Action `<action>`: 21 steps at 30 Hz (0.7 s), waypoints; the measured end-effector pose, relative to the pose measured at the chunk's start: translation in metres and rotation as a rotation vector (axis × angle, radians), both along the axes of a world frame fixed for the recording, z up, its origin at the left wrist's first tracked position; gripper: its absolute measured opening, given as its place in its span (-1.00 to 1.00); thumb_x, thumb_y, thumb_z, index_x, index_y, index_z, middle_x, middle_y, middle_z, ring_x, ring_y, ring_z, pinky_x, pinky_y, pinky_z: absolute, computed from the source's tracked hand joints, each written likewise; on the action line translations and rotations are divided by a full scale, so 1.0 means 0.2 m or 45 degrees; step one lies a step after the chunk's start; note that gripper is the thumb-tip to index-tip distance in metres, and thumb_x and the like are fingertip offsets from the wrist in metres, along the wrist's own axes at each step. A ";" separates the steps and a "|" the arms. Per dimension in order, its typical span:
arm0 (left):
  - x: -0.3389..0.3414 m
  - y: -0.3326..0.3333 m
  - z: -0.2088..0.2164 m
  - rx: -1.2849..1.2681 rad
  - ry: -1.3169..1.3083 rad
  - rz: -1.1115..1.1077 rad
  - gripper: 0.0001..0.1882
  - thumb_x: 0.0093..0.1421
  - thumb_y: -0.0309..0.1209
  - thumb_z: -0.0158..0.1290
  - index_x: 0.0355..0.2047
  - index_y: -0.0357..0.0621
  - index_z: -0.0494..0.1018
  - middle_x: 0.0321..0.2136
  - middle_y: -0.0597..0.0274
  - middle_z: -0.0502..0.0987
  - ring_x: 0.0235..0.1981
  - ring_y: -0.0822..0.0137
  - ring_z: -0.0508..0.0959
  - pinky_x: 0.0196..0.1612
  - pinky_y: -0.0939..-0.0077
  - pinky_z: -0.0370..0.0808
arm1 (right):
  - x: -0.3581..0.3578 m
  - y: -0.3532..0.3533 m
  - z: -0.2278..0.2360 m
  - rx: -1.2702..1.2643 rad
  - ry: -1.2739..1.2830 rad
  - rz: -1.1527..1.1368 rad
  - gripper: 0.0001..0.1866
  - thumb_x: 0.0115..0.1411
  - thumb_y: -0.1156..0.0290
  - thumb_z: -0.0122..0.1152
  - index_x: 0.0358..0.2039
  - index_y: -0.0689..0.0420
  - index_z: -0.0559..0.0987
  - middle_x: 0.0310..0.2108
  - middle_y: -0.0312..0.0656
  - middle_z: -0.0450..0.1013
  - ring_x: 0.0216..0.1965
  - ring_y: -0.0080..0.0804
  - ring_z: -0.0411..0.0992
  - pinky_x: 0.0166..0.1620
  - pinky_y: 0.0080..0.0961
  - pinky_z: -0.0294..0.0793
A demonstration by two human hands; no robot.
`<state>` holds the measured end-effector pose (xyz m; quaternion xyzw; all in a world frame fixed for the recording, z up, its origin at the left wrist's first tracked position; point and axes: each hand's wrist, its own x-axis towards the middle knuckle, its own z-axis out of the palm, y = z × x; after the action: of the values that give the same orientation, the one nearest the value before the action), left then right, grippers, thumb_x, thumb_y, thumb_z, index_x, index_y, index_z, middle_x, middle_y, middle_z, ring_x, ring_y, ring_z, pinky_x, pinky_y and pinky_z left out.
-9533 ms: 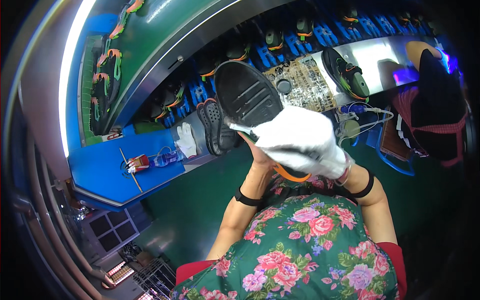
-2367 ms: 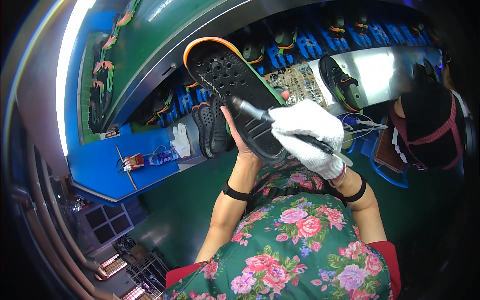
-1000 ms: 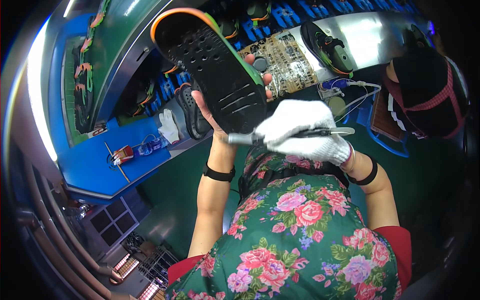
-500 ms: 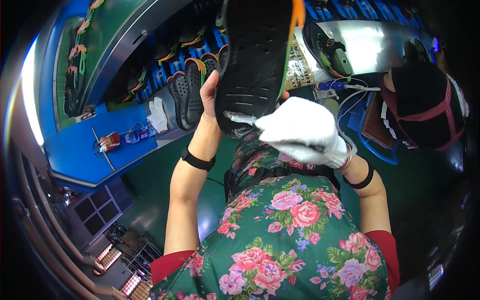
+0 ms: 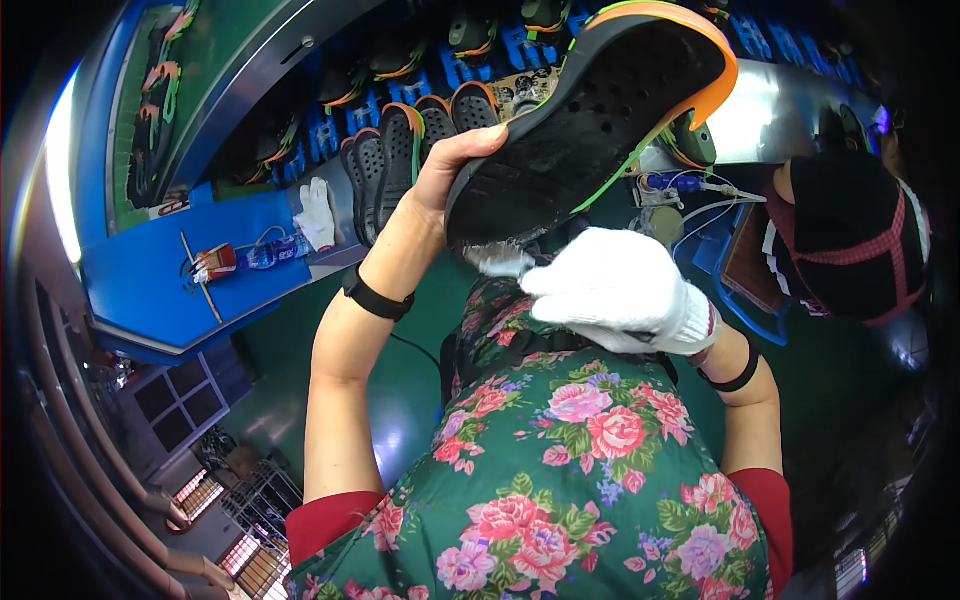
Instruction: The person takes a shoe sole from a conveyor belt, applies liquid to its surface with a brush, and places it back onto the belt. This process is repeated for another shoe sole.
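Observation:
A black shoe sole (image 5: 560, 150) with perforations and an orange and green rim is gripped at its near end by my bare left hand (image 5: 458, 165), thumb over the edge. It tilts up toward the far right, and a wet sheen marks its near part. My right hand (image 5: 620, 290), in a white knit glove, is closed around a small brush (image 5: 505, 262). Pale, shiny bristles touch the near edge of the sole. The brush's handle is mostly hidden inside the glove.
Several dark perforated soles (image 5: 402, 150) stand on the bench beyond my left hand. A blue side table (image 5: 150, 290) holds a white glove (image 5: 316, 215), a clear blue bottle (image 5: 275, 252) and a red-and-white carton (image 5: 213, 264). Another person (image 5: 845, 235) sits at the right.
The sole has swung from nearly upright to a rightward tilt, bringing its orange-rimmed far end into view. The brush has moved from the sole's near surface to its edge.

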<state>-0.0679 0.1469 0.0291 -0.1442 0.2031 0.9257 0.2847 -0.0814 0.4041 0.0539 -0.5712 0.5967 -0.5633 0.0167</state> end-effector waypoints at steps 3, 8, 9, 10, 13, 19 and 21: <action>0.00 -0.03 -0.03 0.016 0.017 0.033 -0.39 0.24 -0.18 0.17 0.19 -0.35 0.49 0.08 -0.12 0.62 0.03 0.04 0.67 0.22 0.14 0.56 | -0.04 -0.01 0.04 -0.068 -0.364 0.076 -0.72 0.03 0.53 0.51 -0.20 0.06 0.77 -0.20 -0.19 0.70 -0.27 -0.29 0.63 -0.21 -0.40 0.62; -0.03 0.00 -0.04 -0.056 -0.028 0.145 -0.41 0.24 -0.18 0.18 0.17 -0.34 0.51 0.07 -0.13 0.62 0.03 0.02 0.67 0.21 0.13 0.57 | -0.03 -0.04 0.03 0.033 -0.491 -0.065 -0.80 0.00 0.56 0.53 -0.31 0.11 0.77 -0.26 -0.15 0.71 -0.24 -0.29 0.66 -0.15 -0.38 0.62; -0.03 0.01 -0.06 -0.091 -0.036 0.153 -0.38 0.25 -0.14 0.16 0.19 -0.34 0.49 0.08 -0.15 0.61 0.05 0.01 0.66 0.23 0.11 0.56 | -0.02 -0.04 0.04 0.019 -0.631 0.033 -0.82 0.04 0.55 0.51 -0.29 0.11 0.78 -0.23 -0.17 0.71 -0.21 -0.30 0.66 -0.11 -0.38 0.62; -0.03 0.01 -0.07 -0.127 -0.042 0.161 -0.35 0.27 -0.11 0.14 0.22 -0.34 0.47 0.10 -0.16 0.60 0.07 0.01 0.65 0.24 0.09 0.54 | -0.04 -0.04 0.01 -0.054 -0.629 0.050 -0.83 0.05 0.56 0.50 -0.30 0.13 0.77 -0.24 -0.17 0.71 -0.20 -0.31 0.66 -0.10 -0.39 0.63; -0.02 0.03 -0.07 0.018 0.027 0.176 -0.28 0.31 -0.02 0.05 0.30 -0.33 0.39 0.17 -0.20 0.54 0.13 -0.02 0.61 0.27 0.06 0.51 | -0.03 -0.06 0.01 0.084 -0.588 -0.342 -0.86 0.07 0.57 0.50 -0.31 0.15 0.77 -0.24 -0.17 0.71 -0.20 -0.31 0.68 -0.08 -0.41 0.63; 0.09 0.11 -0.10 0.232 -0.094 0.271 -0.15 0.43 0.23 -0.19 0.40 -0.29 0.26 0.29 -0.20 0.42 0.22 -0.06 0.53 0.32 -0.07 0.44 | -0.09 0.02 0.01 0.033 -0.929 -0.219 -0.85 0.10 0.57 0.49 -0.28 0.18 0.77 -0.24 -0.12 0.70 -0.17 -0.34 0.67 -0.03 -0.42 0.63; 0.14 0.15 -0.08 0.318 -0.147 0.309 -0.10 0.42 0.31 -0.23 0.38 -0.27 0.28 0.23 -0.21 0.47 0.20 -0.12 0.55 0.26 -0.09 0.50 | -0.18 0.02 0.02 0.134 -0.578 -0.370 -0.84 0.08 0.56 0.49 -0.28 0.17 0.77 -0.25 -0.15 0.71 -0.21 -0.35 0.67 -0.09 -0.43 0.62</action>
<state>-0.0399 0.1773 0.0124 -0.1841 0.0511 0.9615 0.1977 -0.1170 0.4080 0.0585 -0.3372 0.6818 -0.6416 0.0987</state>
